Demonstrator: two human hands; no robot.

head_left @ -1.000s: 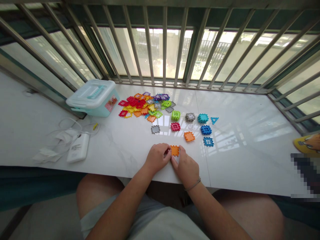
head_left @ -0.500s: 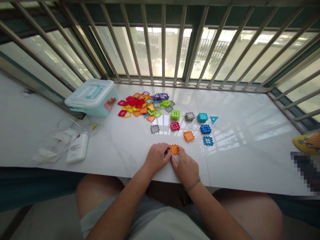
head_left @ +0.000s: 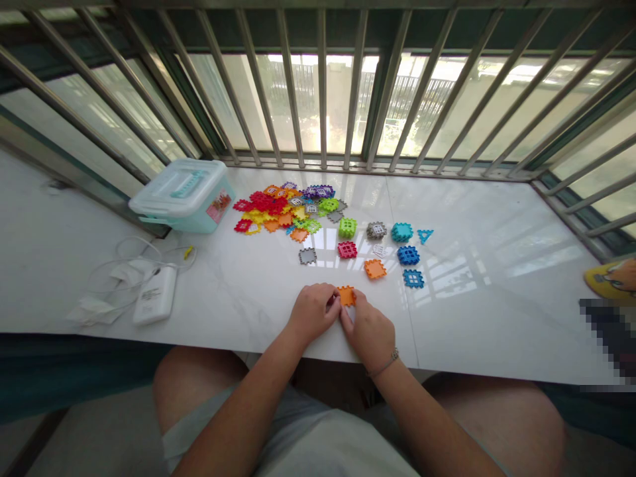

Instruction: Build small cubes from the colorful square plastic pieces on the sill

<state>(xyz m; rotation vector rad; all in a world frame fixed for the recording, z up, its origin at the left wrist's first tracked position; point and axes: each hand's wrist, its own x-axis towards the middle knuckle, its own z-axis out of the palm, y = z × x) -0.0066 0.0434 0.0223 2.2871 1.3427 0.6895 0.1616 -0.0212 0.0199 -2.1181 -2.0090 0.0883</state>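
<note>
Near the front edge of the white ledge, an orange square building tile (head_left: 346, 295) with notched edges is pinched between both hands. My left hand (head_left: 314, 310) has its fingers curled at the tile's left side. My right hand (head_left: 370, 326), with a bracelet at the wrist, grips its right side. Just beyond lies another orange tile (head_left: 375, 269). Farther back are a red tile stack (head_left: 347, 250), a green stack (head_left: 348, 228), a grey stack (head_left: 376, 230), a teal stack (head_left: 402, 232) and a blue stack (head_left: 409, 255).
A mixed pile of colourful tiles (head_left: 268, 204) lies at back left, beside a lidded turquoise box (head_left: 186, 199). A white power bank (head_left: 155, 295) with cables is at left. Metal bars (head_left: 322, 93) close off the back. A yellow item (head_left: 613, 279) lies far right.
Both hands keep their hold on the orange tile with hardly any movement. The whole view has shifted very slightly.
</note>
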